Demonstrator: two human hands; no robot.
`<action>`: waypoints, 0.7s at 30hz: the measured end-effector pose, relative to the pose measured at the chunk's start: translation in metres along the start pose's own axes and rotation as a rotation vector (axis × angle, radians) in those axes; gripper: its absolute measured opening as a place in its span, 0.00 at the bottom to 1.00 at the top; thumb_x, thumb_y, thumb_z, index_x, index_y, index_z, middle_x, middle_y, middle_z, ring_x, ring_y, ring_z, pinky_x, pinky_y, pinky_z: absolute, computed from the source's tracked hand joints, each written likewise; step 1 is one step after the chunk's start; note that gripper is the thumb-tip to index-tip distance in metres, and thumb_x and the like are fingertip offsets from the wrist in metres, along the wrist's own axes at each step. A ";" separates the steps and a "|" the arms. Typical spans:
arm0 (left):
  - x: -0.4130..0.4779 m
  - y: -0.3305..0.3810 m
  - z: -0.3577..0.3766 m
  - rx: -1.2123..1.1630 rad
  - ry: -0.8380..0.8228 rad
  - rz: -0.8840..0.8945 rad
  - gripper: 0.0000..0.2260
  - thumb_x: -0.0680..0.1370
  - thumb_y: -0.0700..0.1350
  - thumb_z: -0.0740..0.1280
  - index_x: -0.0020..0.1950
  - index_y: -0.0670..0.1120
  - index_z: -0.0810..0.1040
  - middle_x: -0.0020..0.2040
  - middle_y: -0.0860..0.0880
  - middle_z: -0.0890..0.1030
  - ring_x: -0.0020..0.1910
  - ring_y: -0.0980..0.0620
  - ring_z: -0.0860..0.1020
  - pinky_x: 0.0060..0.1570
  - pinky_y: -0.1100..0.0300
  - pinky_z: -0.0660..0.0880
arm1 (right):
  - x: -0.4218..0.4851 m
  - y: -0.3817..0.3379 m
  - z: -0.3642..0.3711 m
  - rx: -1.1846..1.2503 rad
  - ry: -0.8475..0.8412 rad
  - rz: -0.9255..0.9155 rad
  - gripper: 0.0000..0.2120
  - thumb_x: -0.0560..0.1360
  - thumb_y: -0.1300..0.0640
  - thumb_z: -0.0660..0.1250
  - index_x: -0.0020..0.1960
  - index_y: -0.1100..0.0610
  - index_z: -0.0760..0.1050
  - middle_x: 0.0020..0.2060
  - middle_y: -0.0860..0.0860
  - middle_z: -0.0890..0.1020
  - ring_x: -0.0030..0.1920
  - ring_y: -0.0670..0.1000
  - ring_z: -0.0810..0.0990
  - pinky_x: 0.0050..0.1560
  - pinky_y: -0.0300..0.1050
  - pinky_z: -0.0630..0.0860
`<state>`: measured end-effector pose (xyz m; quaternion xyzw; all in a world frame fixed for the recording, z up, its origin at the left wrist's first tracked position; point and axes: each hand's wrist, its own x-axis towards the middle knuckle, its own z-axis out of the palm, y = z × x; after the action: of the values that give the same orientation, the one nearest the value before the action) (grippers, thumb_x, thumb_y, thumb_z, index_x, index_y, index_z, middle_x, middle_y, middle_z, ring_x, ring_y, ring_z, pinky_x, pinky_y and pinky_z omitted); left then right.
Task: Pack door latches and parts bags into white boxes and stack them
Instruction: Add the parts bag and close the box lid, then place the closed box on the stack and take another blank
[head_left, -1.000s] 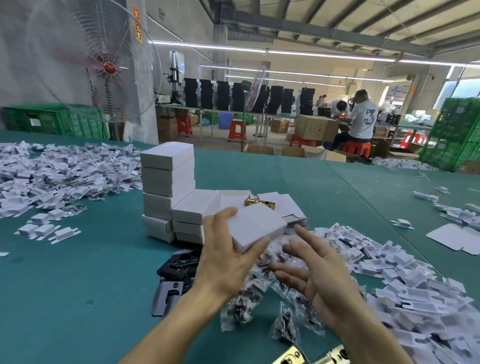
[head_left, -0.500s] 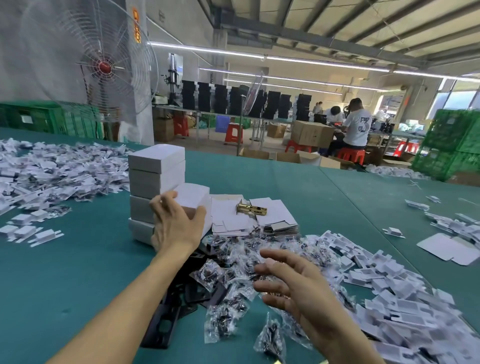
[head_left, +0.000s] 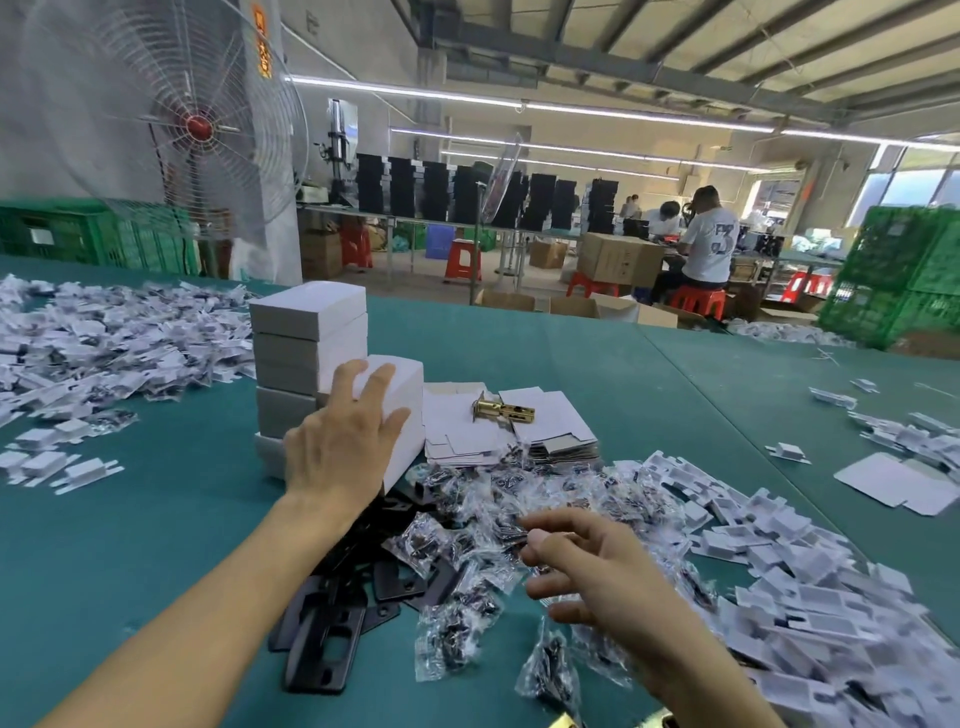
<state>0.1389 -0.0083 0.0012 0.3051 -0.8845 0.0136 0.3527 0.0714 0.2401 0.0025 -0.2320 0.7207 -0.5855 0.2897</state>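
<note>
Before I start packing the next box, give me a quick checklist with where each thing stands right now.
1. Top white cardboard box on the shorter stack sits square: cannot tell, the left hand covers its near edge.
2. Taller stack of white boxes stands straight: ok.
3. Left hand free: not ok, it rests on the box.
4. Right hand empty: ok, it hovers over the clear plastic parts bags.
5. Brass door latch ready: ok, it lies on the flat white cardboard blanks.
</note>
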 end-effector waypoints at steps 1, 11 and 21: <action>-0.005 0.005 0.000 -0.044 0.098 0.135 0.16 0.78 0.50 0.71 0.65 0.49 0.77 0.61 0.44 0.75 0.31 0.41 0.80 0.28 0.51 0.77 | 0.000 0.000 0.000 -0.018 0.006 -0.006 0.05 0.78 0.55 0.68 0.53 0.51 0.81 0.48 0.55 0.84 0.37 0.47 0.82 0.36 0.40 0.75; 0.013 0.061 0.092 -0.169 -0.458 0.174 0.18 0.85 0.44 0.57 0.75 0.44 0.66 0.75 0.46 0.67 0.73 0.46 0.65 0.70 0.49 0.69 | 0.013 -0.011 0.000 -0.393 0.002 -0.072 0.03 0.78 0.54 0.67 0.48 0.50 0.79 0.39 0.49 0.83 0.32 0.44 0.80 0.29 0.33 0.71; 0.023 0.053 0.116 -0.070 -0.568 0.123 0.22 0.86 0.55 0.47 0.71 0.45 0.70 0.67 0.44 0.76 0.64 0.44 0.74 0.61 0.49 0.74 | 0.134 -0.016 -0.028 -0.818 0.368 -0.259 0.14 0.81 0.59 0.57 0.54 0.60 0.81 0.42 0.54 0.84 0.34 0.50 0.78 0.36 0.40 0.75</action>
<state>0.0255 -0.0053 -0.0608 0.2300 -0.9646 -0.0815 0.1000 -0.0449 0.1660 0.0023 -0.3073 0.8970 -0.3160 -0.0338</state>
